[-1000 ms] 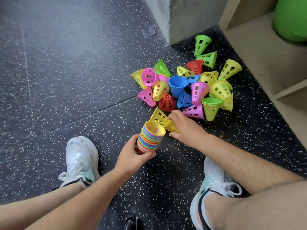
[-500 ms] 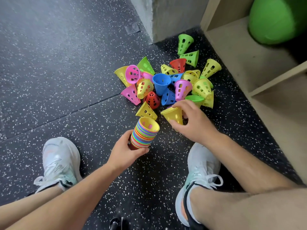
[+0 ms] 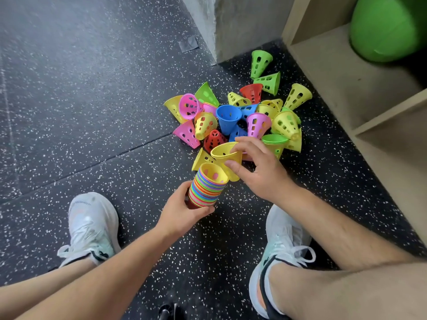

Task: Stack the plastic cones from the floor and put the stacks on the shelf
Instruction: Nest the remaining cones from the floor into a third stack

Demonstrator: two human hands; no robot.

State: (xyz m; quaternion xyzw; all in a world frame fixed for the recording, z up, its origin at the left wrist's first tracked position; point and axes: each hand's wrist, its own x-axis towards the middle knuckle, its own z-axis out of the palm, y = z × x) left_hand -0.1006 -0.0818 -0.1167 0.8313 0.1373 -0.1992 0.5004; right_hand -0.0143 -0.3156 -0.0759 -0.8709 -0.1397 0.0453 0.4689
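Note:
My left hand (image 3: pixel 182 213) grips the lower part of a multicoloured stack of nested cones (image 3: pixel 206 188), wide end up, with a yellow cone on top. My right hand (image 3: pixel 258 169) pinches a single yellow cone (image 3: pixel 226 155) by its rim, held tilted just above and right of the stack's mouth. Behind them a loose pile of cones (image 3: pixel 238 116) in pink, yellow, green, blue and red lies on the speckled black floor. Another yellow cone (image 3: pixel 201 158) lies on the floor right behind the stack.
A beige wooden shelf (image 3: pixel 346 72) stands at the right, with a green ball (image 3: pixel 390 26) in its compartment. A grey concrete pillar (image 3: pixel 242 21) rises behind the pile. My two white shoes (image 3: pixel 90 227) (image 3: pixel 284 245) flank the stack on the floor.
My right hand picked a yellow cone from the pile's near edge and lifted it toward the top of the stack. My left hand kept hold of the stack.

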